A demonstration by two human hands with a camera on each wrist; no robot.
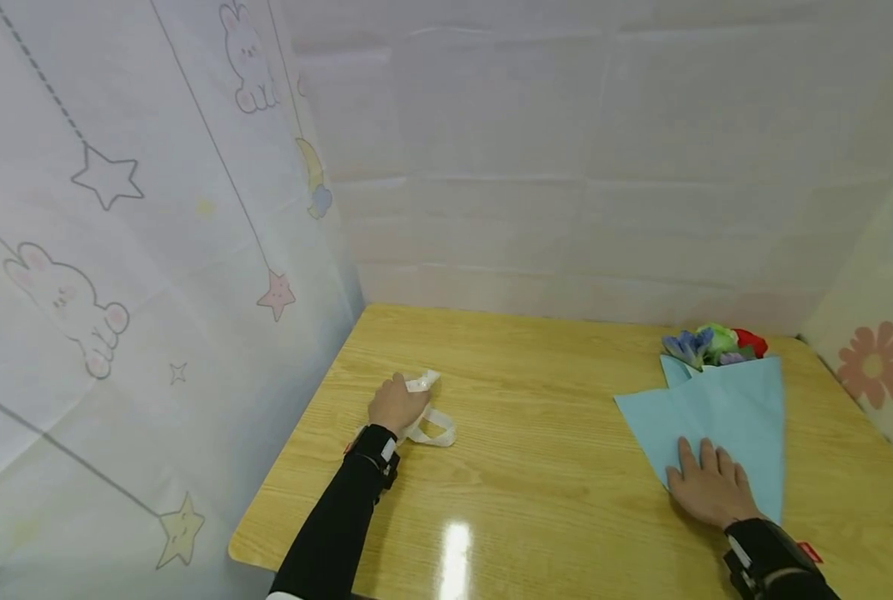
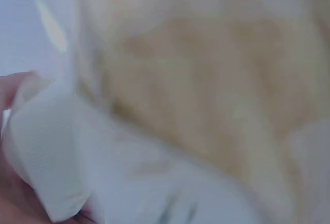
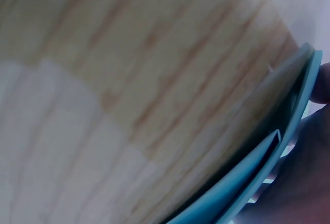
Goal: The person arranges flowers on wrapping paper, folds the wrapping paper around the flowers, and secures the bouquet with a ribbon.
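At the left of the table my left hand [image 1: 399, 406] grips a clear plastic bag by its white strap handles [image 1: 433, 427]. Up close in the left wrist view, the white strap [image 2: 49, 152] lies in the hand, and blurred see-through plastic [image 2: 170, 183] fills most of the picture. On the right, a bouquet lies on its side in light blue wrapping paper [image 1: 739, 412], its blue, green and red flowers [image 1: 716, 344] toward the back. My right hand [image 1: 712, 492] rests with spread fingers on the lower wrap. The paper's folded edge [image 3: 227, 183] shows beside that hand.
The wooden table [image 1: 529, 467] reaches back to a pale wall hanging [image 1: 529, 167]. A curtain printed with rabbits and stars [image 1: 154, 333] hangs along its left side. At the right is a panel with a flower print [image 1: 877, 364].
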